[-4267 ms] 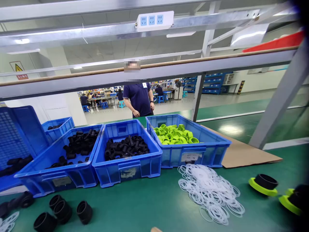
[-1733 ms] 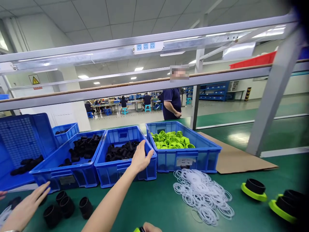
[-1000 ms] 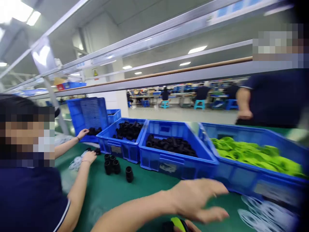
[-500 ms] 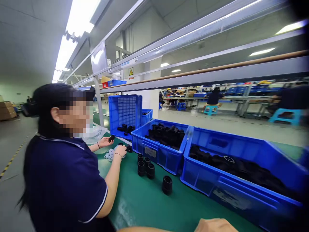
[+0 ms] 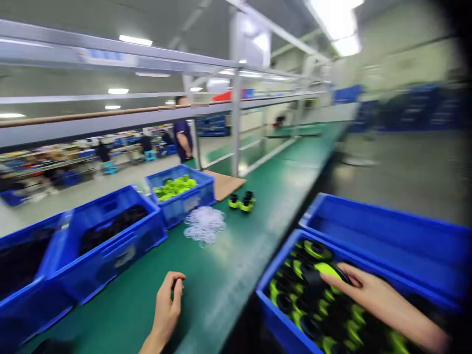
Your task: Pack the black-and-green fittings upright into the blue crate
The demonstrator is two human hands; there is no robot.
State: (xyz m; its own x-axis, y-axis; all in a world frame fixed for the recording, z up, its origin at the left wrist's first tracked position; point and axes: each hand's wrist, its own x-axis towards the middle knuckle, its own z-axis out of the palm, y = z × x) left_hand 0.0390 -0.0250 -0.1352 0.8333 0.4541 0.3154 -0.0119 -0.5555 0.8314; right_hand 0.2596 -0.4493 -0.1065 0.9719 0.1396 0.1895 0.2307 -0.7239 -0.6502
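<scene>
Head camera is looking along a green bench (image 5: 236, 255) and the picture is smearing with motion, so fine detail is hard to read. The right hand (image 5: 363, 290) is reaching into a blue crate (image 5: 280, 324) at the near right edge of the bench, fingers closing over a black and green assembled part (image 5: 324, 275) that is lying on top of a heap of similar parts; whether the part is truly gripped or only being touched I cannot tell. The left hand (image 5: 165, 309) is resting on the bench surface, loosely curled with thumb and forefinger nearly meeting, holding nothing that I can make out. Beyond it a pile of white rings (image 5: 204, 226) is lying loose on the bench, two finished parts (image 5: 241, 201) are standing near a sheet of cardboard (image 5: 224, 183), and bins of black fittings (image 5: 110, 226) and green collars (image 5: 175, 187) are lining the far side. The risk, as I judge it, is coming from the heap itself: parts are lying at odd angles, so a part set there could be sliding or rolling off its neighbours. With the view swinging so fast, the hand may be working half blind and knocking against the crate rim.
</scene>
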